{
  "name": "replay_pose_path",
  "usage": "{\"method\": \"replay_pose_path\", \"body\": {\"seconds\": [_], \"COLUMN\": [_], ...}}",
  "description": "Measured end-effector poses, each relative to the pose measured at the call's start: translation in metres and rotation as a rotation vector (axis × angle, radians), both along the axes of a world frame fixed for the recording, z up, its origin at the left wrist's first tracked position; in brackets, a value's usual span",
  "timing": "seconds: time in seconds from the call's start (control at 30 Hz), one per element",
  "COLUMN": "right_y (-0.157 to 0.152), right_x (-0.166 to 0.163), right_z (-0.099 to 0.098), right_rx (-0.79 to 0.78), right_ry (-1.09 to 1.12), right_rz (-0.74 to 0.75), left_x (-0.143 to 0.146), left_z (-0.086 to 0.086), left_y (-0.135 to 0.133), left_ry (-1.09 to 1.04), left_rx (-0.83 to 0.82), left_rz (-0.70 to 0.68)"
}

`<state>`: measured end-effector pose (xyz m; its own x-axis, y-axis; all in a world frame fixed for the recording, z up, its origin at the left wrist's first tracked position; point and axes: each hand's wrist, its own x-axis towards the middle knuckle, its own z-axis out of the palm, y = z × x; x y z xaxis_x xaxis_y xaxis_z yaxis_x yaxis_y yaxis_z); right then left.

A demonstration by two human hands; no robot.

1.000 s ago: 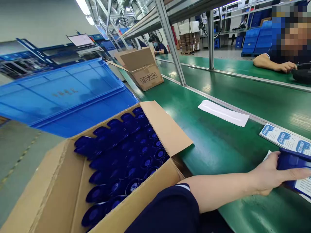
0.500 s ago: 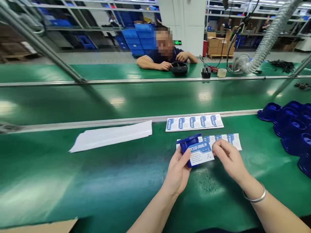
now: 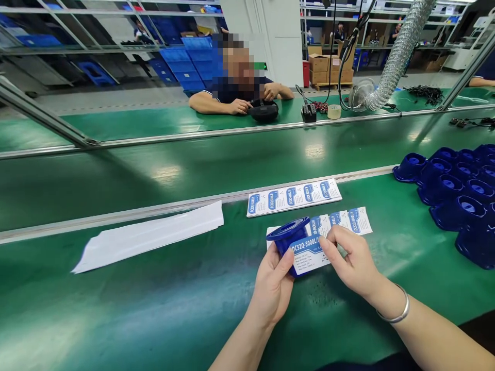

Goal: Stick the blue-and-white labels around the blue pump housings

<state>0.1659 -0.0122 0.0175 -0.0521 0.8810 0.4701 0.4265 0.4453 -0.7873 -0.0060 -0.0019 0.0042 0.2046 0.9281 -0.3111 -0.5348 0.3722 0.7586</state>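
Note:
My left hand (image 3: 273, 281) is closed round a dark blue plastic housing (image 3: 284, 234) with a round flanged rim, which is tilted. A white and blue label (image 3: 309, 260) printed "DC52Q-5000L/H" lies against the housing's side, and my left thumb presses its left edge. At the label's upper right part are the closed thumb and fingertips of my right hand (image 3: 350, 257); how far the label sticks to the housing I cannot tell. Behind both hands a strip of labels (image 3: 359, 220) lies on the green table, partly hidden by the housing and my right hand.
A stack of label sheets (image 3: 294, 198) lies farther back, beside white backing paper (image 3: 154, 234) at left. Several blue housings (image 3: 448, 185) stand at right. Across the bench, a person (image 3: 235, 98) leans by a black object (image 3: 264, 111). A metal rail (image 3: 193, 135) crosses in front.
My right fingertips have moved from the label's right edge inward over its upper right part. The label now sits closer against the housing. The camera view has shifted slightly to the right.

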Motion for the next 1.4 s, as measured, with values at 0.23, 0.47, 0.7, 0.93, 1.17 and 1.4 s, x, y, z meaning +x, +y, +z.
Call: {"method": "replay_pose_path", "body": {"seconds": [0.23, 0.47, 0.7, 0.93, 1.17, 1.4], "right_y": [-0.002, 0.0, -0.003, -0.002, 0.007, 0.01], "right_x": [-0.002, -0.004, -0.009, -0.015, -0.007, 0.002], "right_z": [0.001, -0.007, -0.01, -0.02, -0.033, -0.025], "right_rx": [0.138, 0.178, 0.206, 0.137, 0.006, -0.24], "right_ry": [-0.092, -0.129, -0.092, 0.003, 0.256, 0.474], "right_rz": [-0.001, 0.021, 0.051, 0.053, -0.107, 0.181], "left_x": [-0.004, -0.011, -0.018, -0.022, -0.007, 0.0], "left_z": [-0.001, -0.011, -0.021, -0.029, -0.006, -0.003], "left_y": [-0.004, -0.008, -0.011, -0.013, -0.003, -0.002], "left_ry": [-0.03, -0.049, -0.101, -0.137, -0.226, -0.357], "left_rx": [-0.03, -0.04, -0.001, 0.018, -0.043, -0.143], "left_rz": [-0.052, -0.048, -0.059, -0.079, -0.077, -0.371]}}
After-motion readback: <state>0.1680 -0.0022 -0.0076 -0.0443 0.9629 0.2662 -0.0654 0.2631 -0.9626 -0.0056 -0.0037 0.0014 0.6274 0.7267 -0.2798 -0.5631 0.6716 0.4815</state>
